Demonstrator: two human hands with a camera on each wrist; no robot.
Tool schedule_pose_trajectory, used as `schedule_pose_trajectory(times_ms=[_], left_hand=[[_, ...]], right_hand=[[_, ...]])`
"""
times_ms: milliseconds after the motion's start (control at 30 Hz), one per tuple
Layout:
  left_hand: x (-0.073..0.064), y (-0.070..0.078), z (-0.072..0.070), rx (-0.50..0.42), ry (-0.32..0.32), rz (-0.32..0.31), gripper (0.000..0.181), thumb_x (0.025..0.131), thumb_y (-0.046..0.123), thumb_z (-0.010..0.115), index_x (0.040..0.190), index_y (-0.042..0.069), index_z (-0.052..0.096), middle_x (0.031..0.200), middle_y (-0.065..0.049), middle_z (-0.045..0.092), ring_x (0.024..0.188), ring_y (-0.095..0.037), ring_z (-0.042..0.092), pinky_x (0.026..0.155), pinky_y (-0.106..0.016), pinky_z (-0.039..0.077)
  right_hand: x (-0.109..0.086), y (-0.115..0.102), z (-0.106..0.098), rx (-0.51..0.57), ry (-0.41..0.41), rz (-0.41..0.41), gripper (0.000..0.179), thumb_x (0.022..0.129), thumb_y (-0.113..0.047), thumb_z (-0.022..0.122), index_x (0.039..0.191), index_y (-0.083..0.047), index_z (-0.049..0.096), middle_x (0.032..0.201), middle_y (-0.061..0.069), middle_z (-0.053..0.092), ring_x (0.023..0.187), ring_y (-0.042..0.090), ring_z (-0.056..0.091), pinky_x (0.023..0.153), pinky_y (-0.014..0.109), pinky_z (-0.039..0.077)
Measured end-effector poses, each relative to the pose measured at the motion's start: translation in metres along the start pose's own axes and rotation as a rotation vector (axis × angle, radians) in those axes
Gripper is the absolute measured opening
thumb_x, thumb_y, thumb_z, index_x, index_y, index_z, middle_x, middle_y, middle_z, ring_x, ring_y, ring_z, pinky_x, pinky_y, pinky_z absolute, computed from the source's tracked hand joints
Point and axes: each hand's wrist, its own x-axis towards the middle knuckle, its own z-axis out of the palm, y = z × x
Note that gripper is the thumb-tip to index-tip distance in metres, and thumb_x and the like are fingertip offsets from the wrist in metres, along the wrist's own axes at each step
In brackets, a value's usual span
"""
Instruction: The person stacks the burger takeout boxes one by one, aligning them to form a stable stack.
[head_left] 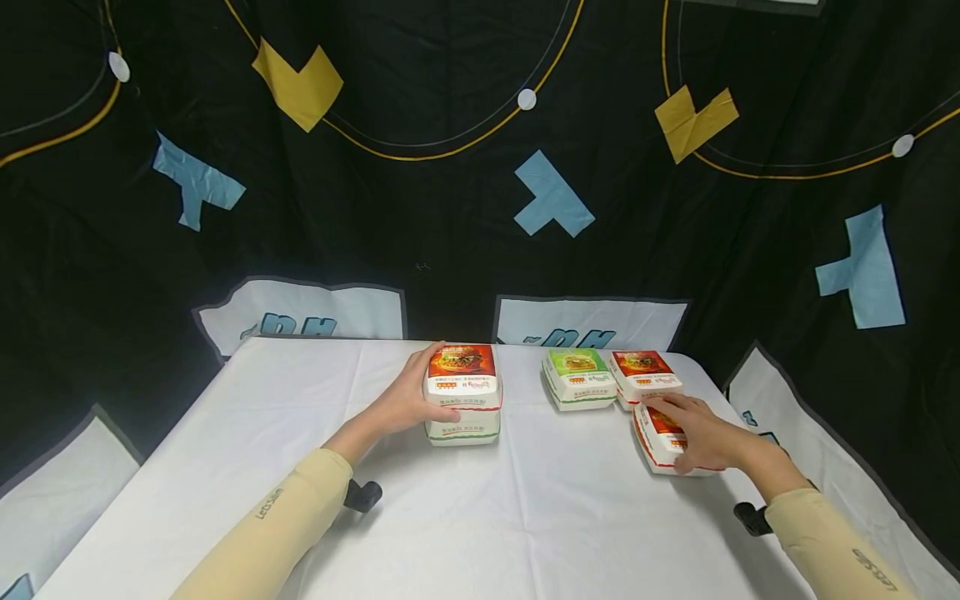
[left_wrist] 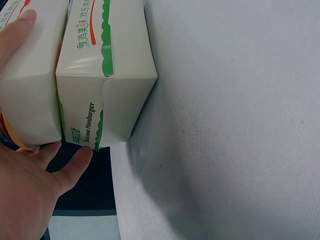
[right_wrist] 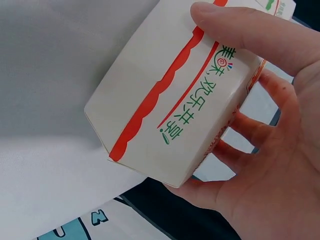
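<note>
On the left of the head view, a red-topped hamburger box (head_left: pixel 463 375) is stacked on a green-trimmed hamburger box (head_left: pixel 467 429). My left hand (head_left: pixel 405 398) grips the upper box from its left side, thumb across the front. In the left wrist view, fingers reach along the side of both the upper box (left_wrist: pixel 35 100) and the green-trimmed box (left_wrist: pixel 82 95). To the right, my right hand (head_left: pixel 699 433) holds another red-topped box (head_left: pixel 656 446). The right wrist view has the thumb on this box's printed front (right_wrist: pixel 175 100) and the other fingers over its top and far side.
Behind the right hand, a green-topped hamburger box (head_left: pixel 579 379) stands beside another red-topped box (head_left: pixel 643 371). All rest on a white-covered table (head_left: pixel 465 517). A black curtain (head_left: pixel 450 225) with coloured patches hangs past the far edge.
</note>
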Motion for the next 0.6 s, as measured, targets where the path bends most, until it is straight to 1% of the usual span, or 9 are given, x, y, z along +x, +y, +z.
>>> schedule_pose_trajectory(times_ms=[33,167,400,600], left_hand=[[-0.0003,0.0002,-0.0001,0.0,0.001,-0.001,0.121,0.066,0.042,0.093,0.159,0.031,0.016,0.159,-0.005,0.025,0.138,-0.027,0.036,0.11,-0.056,0.041],[-0.0008,0.0009,-0.0002,-0.002,0.003,-0.004,0.121,0.066,0.042,0.093,0.159,0.03,0.016,0.159,-0.005,0.025,0.138,-0.028,0.036,0.11,-0.056,0.042],[-0.0002,-0.0006,0.0001,-0.003,0.003,-0.001,0.122,0.066,0.042,0.093,0.16,0.03,0.016,0.159,-0.005,0.025,0.138,-0.028,0.036,0.11,-0.055,0.041],[0.0,-0.0006,0.0001,0.009,0.004,0.0,0.122,0.066,0.043,0.093,0.16,0.031,0.016,0.159,-0.005,0.025,0.137,-0.028,0.037,0.111,-0.056,0.041]], right_hand=[[0.0,0.0003,0.0002,0.004,0.004,-0.008,0.102,0.067,-0.019,0.09,0.155,-0.02,0.037,0.156,0.024,0.027,0.134,0.049,0.029,0.097,0.072,0.042],[-0.0002,0.0007,0.0002,-0.001,0.01,-0.013,0.1,0.069,-0.019,0.089,0.155,-0.022,0.037,0.156,0.024,0.028,0.133,0.049,0.029,0.097,0.073,0.042],[0.0,-0.0015,-0.0006,-0.02,0.023,-0.02,0.099,0.069,-0.022,0.089,0.154,-0.024,0.039,0.156,0.018,0.031,0.134,0.047,0.03,0.095,0.075,0.042],[0.0002,-0.003,-0.0011,-0.01,0.036,-0.024,0.099,0.069,-0.029,0.089,0.155,-0.025,0.039,0.156,0.019,0.031,0.133,0.046,0.031,0.095,0.072,0.044]])
